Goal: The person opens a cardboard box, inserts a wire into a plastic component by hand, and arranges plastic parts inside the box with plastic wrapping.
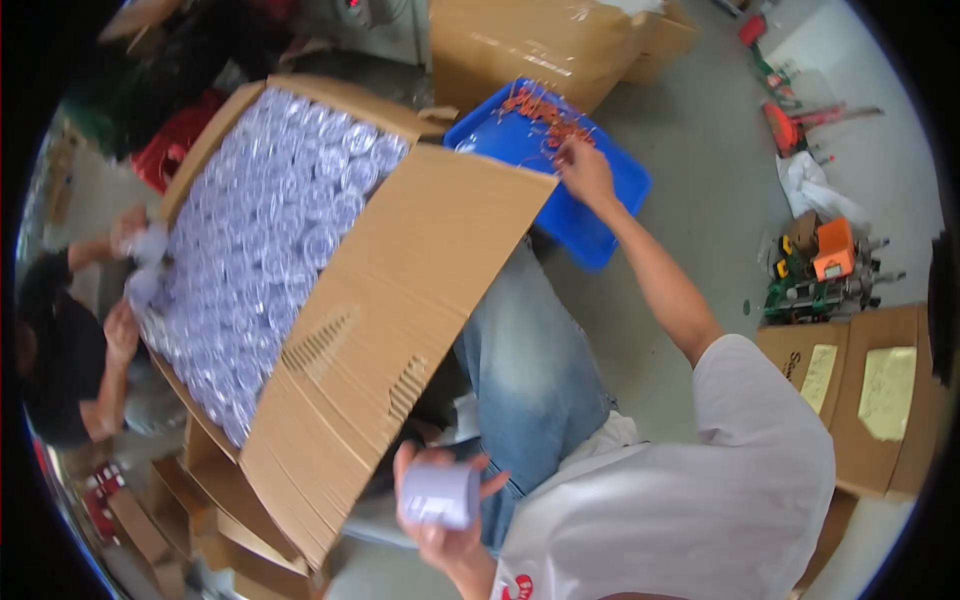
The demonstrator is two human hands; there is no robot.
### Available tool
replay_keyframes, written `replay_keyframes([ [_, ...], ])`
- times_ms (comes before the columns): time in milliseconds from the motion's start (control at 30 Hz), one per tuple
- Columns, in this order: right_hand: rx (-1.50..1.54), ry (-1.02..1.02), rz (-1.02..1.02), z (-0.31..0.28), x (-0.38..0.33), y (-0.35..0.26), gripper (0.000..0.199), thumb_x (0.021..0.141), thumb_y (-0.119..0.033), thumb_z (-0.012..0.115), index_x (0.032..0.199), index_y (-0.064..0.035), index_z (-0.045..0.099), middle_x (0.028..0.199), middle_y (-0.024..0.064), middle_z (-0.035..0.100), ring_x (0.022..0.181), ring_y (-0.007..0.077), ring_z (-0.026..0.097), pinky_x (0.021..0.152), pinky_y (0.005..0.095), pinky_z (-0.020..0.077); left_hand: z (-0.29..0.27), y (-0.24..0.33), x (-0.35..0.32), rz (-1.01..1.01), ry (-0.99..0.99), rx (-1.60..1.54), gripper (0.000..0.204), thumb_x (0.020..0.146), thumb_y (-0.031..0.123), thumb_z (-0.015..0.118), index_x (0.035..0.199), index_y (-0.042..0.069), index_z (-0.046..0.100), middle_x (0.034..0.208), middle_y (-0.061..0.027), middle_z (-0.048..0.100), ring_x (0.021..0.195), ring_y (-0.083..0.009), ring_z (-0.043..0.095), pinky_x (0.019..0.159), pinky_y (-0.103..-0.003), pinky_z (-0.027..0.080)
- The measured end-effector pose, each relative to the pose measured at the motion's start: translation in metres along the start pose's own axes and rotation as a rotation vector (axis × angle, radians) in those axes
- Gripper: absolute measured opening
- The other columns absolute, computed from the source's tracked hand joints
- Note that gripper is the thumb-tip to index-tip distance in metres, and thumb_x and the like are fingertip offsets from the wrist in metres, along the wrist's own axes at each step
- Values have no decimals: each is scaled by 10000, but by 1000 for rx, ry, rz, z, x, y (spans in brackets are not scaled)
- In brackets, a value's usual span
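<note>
My left hand (pixel 438 530) is wrapped round a short lilac-tinted clear plastic jar (pixel 442 496), held over my lap with light print on its side. My right arm stretches out to a blue plastic tray (pixel 608 225). There my right hand (pixel 584 170) has its fingers drawn together at a heap of thin orange-red pieces (pixel 540 112); what is between the fingertips is too small to make out. In front of my knees stands a large cardboard box (pixel 400 275), its flap leaning toward me. Rows of similar clear jars (pixel 270 230) fill it.
At the left a co-worker's hands (pixel 122 330) hold clear jars at the box's far side. Behind the tray stands a big carton (pixel 520 45). Tools and an orange bin (pixel 834 248) line the right wall, above cardboard boxes (pixel 880 390). More cartons (pixel 240 540) lie at lower left.
</note>
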State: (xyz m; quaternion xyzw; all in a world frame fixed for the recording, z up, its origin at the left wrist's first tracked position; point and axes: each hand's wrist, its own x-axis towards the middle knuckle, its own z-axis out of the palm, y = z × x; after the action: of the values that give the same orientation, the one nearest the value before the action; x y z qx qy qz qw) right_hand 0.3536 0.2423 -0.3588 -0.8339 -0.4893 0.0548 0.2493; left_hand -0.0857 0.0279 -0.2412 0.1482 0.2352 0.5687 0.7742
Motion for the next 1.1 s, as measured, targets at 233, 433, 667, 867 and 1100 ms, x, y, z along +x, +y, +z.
replay_keyframes([
  [233,331,-295,116,-50,-11,6,375,849,-102,667,1218,-54,624,685,58,613,531,105,565,473,279,453,-19,-58,20,-145,155,295,936,701,449,818,1350,-63,380,1146,-144,576,1052,-225,593,895,-354,492],
  [433,379,-313,51,-66,-4,7,315,884,-95,626,1194,-39,645,761,55,647,637,95,576,577,254,476,-17,-50,20,-187,241,193,860,692,457,822,1272,-28,412,1075,-133,581,1020,-218,596,875,-342,495],
  [667,330,-108,129,-88,-7,0,305,899,-88,619,1196,-25,641,882,71,688,781,112,616,701,249,503,-39,-57,17,-142,109,55,782,626,323,891,1164,46,396,1026,-140,589,908,-260,657,837,-374,549],
  [867,222,-52,-80,-71,-2,30,258,876,-124,669,1108,-12,683,903,75,695,829,142,655,731,257,511,-45,-62,19,-125,-13,247,843,543,159,949,1173,22,406,1080,-132,607,1015,-234,618,885,-357,499],
  [1100,577,274,-9,-86,-33,-14,237,849,-138,712,1021,25,701,971,122,676,833,149,645,773,261,508,-28,-51,24,0,-27,694,625,616,0,858,1140,8,518,1070,-149,624,994,-259,634,867,-377,507],
])
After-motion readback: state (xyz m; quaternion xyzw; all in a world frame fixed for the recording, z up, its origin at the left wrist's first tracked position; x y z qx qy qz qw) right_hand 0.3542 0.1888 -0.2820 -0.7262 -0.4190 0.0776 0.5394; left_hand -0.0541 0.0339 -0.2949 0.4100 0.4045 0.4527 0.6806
